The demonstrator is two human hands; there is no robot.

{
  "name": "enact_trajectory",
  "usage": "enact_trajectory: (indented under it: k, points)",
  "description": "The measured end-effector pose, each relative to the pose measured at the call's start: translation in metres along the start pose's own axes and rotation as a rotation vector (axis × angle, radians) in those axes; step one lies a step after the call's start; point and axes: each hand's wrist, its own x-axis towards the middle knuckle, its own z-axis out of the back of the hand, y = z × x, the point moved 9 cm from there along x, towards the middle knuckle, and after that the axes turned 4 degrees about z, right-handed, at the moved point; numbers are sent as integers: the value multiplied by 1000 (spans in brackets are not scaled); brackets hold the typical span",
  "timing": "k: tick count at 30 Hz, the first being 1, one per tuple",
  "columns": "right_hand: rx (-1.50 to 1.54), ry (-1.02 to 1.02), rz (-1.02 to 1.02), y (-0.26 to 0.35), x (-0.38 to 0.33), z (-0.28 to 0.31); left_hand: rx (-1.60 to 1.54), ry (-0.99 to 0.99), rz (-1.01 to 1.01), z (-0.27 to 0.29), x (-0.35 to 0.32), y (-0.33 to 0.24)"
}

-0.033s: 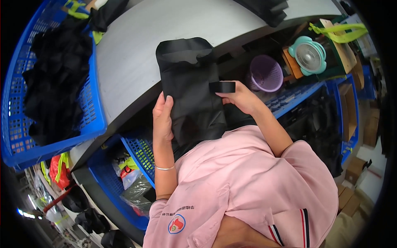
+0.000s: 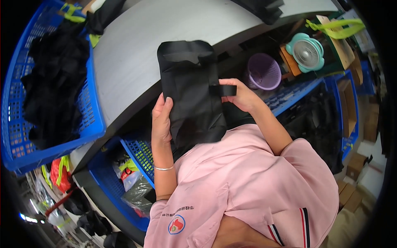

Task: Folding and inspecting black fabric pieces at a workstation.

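A black fabric pouch (image 2: 192, 91) with a wide mouth at its far end is held up before my body, over the near edge of the table. My left hand (image 2: 161, 118) grips its left side, thumb on the face and fingers behind. At the right side, a short black strap (image 2: 225, 90) sticks out from the pouch. My right hand (image 2: 244, 97) holds the pouch there, its fingers partly hidden by the strap. The near end of the pouch looks creased and hangs close to my pink shirt.
Black pieces fill a blue basket (image 2: 97, 111) at the left of the grey table (image 2: 128, 62). Further black fabric (image 2: 264, 9) lies at the table's far edge. To the right are a purple bin (image 2: 264, 72) and a teal fan (image 2: 308, 53). Another blue basket (image 2: 99, 177) sits below.
The pouch's far end has tipped slightly and its near end looks flatter. Both hands keep their hold on it, with the whole view shifted a little.
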Motion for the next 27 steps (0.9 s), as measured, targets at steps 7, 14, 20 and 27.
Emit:
enact_trajectory:
  k: [7, 14, 20, 27]
  points:
    - [89, 269, 129, 26, -15, -50, 114, -74, 23, 22, -2, 34]
    - [-408, -80, 521, 45, -34, -18, 407, -16, -223, 11, 11, 11]
    - [-553, -207, 432, 30, -43, 11, 349, -58, -229, -67, -16, -1]
    - [-386, -883, 500, 30, -131, 152, 533, 84, -124, -100, 5, 20]
